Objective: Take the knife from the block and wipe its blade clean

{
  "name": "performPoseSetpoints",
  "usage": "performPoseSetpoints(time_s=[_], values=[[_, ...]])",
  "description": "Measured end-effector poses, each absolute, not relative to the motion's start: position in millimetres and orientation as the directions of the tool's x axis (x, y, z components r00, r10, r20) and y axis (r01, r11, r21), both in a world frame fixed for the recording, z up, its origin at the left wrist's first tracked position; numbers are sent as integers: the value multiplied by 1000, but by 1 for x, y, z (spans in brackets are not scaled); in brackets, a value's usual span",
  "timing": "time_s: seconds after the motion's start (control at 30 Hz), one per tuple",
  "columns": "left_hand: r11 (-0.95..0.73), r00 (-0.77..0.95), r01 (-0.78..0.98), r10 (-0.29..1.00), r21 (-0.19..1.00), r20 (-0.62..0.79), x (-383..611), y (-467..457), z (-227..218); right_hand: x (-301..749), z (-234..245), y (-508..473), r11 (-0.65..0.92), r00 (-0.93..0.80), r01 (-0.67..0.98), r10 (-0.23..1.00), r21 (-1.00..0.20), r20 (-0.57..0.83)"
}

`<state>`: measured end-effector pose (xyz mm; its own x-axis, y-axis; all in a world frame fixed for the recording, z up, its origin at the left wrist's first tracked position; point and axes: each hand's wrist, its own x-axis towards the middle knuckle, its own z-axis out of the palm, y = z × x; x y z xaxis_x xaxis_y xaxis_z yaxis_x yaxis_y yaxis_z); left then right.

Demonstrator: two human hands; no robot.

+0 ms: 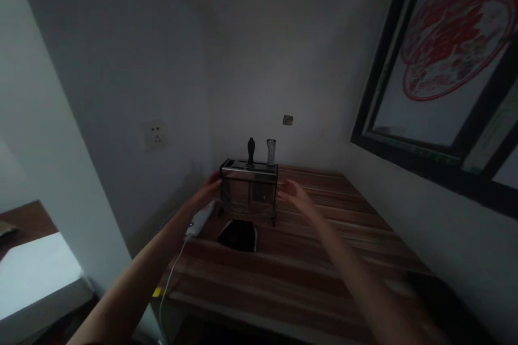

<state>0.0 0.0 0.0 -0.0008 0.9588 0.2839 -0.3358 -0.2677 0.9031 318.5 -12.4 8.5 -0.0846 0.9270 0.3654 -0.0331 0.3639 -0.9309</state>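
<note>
A knife stand [249,173] with a dark frame and see-through front rests on thin legs on the wooden table. From its slotted top rise a black handle [251,151] and a silvery handle [271,152]. My left hand [209,190] is at the stand's left end, fingers apart and reaching to its upper edge. At the opposite end, my right hand [292,194] has its fingers stretched out toward the frame. Dim light hides whether either hand presses on the stand. A small black object with a pale edge [238,235] lies in front of it.
The striped wooden table [315,269] fills the corner between walls. A white power strip [201,219] with a cable lies left of the stand. A wall socket [155,135] is at left, a framed picture [457,38] at right. A dark object [445,302] sits at lower right.
</note>
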Motion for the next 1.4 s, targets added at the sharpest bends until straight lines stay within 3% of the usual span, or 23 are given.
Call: performPoseSetpoints(time_s=[0.17, 0.47, 1.03, 1.4], values=[[-137, 120, -329, 975, 934, 185, 0, 15, -2, 312, 10, 11, 356, -174, -32, 918, -934, 356], [-80, 200, -258, 971, 963, 134, -12, 38, 0, 303, 16, 26, 345, -333, -178, 860, -921, 387], [-182, 76, -271, 975, 945, 210, -3, 40, 5, 295, 9, 27, 320, -238, -272, 892, -907, 386], [-276, 121, -229, 943, 933, 309, 26, 39, 31, 330, 36, 15, 392, -203, -234, 875, -890, 439]])
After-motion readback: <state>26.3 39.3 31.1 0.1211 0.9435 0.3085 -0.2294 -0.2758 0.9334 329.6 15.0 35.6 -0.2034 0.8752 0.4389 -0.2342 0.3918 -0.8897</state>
